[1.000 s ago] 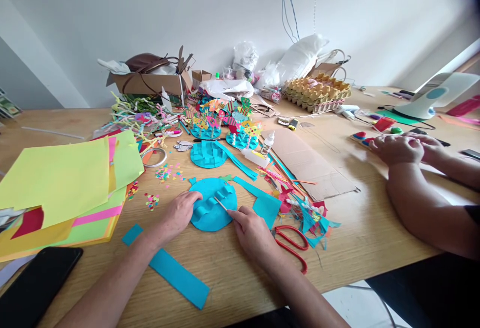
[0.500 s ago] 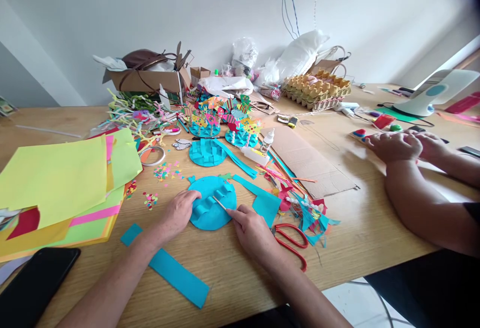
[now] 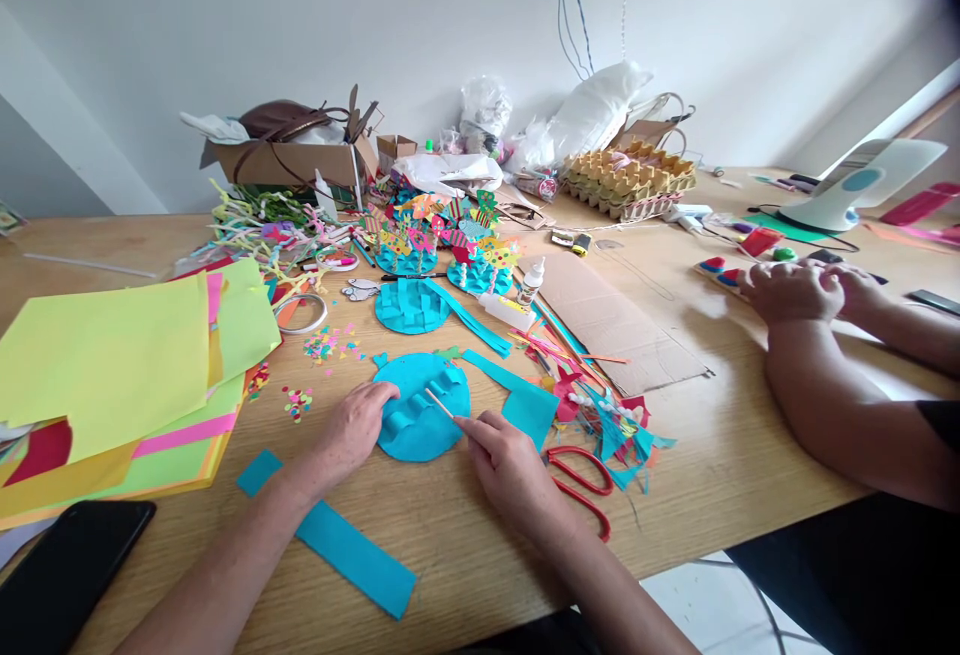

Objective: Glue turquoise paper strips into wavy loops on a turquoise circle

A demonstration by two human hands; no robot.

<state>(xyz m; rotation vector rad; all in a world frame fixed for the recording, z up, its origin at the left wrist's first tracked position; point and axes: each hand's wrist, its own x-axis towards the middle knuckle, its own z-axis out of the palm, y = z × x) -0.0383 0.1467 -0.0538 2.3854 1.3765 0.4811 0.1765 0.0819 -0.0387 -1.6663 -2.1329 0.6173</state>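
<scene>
A round turquoise paper disc (image 3: 421, 440) with a wavy raised strip across it lies flat on the table. My left hand (image 3: 361, 425) grips its left edge, fingers closed, thumb hidden. In my right hand (image 3: 504, 460) is a thin pale stick (image 3: 439, 403), pinched between the fingers, its tip at the raised strip. Under my left forearm lies a turquoise paper strip (image 3: 360, 555). Red-handled scissors (image 3: 592, 485) rest just right of my right hand, beside a cut turquoise sheet (image 3: 531, 410).
Behind the disc are another turquoise disc (image 3: 411, 307), glue bottles (image 3: 531, 280) and paper fish models (image 3: 480, 245). Coloured sheets (image 3: 112, 345) and a black phone (image 3: 75, 565) lie left. Cardboard (image 3: 607, 325) and paper scraps (image 3: 622, 430) lie right. A co-worker's hands (image 3: 795, 290) work at far right.
The whole view has shifted slightly. Both hands keep their hold, and the stick's tip stays at about the same place on the raised strip.
</scene>
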